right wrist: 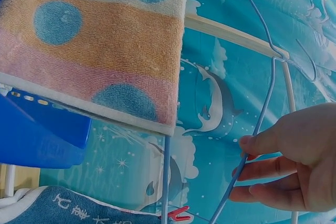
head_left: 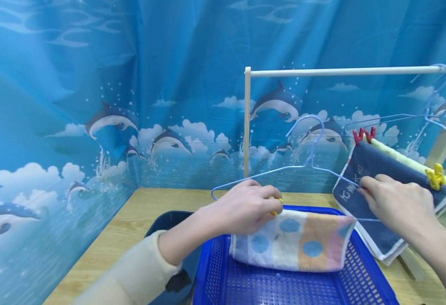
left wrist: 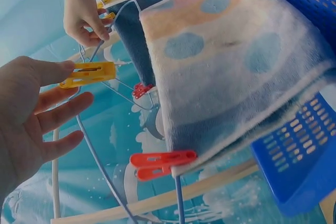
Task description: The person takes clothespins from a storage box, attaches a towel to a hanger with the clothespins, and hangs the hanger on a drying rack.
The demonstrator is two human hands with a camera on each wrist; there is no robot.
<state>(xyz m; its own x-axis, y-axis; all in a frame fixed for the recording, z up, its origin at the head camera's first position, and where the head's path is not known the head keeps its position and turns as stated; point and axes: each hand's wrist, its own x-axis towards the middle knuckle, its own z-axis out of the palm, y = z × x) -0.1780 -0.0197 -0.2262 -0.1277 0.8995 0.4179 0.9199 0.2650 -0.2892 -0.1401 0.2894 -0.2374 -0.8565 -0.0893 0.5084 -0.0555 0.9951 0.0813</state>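
A light blue wire hanger point(head_left: 312, 146) stands up over the basket, with a striped, blue-dotted towel point(head_left: 295, 241) draped over its lower bar. My right hand point(head_left: 402, 205) pinches the hanger's sloping wire, thumb against fingers. Between thumb and forefinger of my left hand point(head_left: 251, 207) is a yellow clothespin point(left wrist: 93, 74), held above the towel. A red clothespin point(left wrist: 163, 162) clips one end of the towel to the bar; my left hand hides it in the head view.
The blue plastic basket point(head_left: 206, 275) sits below the towel, beside a dark tub point(head_left: 169, 218). At right a wooden rack point(head_left: 333, 73) carries hangers; a dark blue towel point(head_left: 379, 163) hangs there with red clothespins point(head_left: 364, 135) and yellow clothespins point(head_left: 435, 176).
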